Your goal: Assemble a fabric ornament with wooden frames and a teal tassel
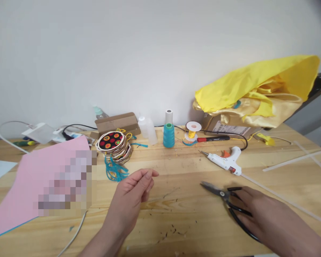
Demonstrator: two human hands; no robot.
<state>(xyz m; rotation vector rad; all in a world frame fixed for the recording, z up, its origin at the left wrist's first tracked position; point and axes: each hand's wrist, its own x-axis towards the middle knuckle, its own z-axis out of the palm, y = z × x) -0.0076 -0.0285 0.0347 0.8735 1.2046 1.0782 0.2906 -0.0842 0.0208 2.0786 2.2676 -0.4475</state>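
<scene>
Near the middle of the wooden table [149,228], my left hand [131,196] is raised with thumb and forefinger pinched together. Whatever lies between those fingertips, if anything, is too small to make out. My right hand [267,214] is closed around the black handles of a pair of scissors [223,194], whose blades point left over the tabletop. Just beyond my left hand stands a stack of round embroidered pieces [112,141] with red and yellow motifs and a blue tassel [114,169]. A white glue gun [226,160] lies beyond the scissors.
Along the wall stand a blue thread cone [168,136], a yellow thread spool [193,131], plastic bottles [151,131] and a cardboard box [117,124]. Yellow fabric [256,84] covers a box at right. Glue sticks [283,198] lie at right, a pink sheet [29,185] at left.
</scene>
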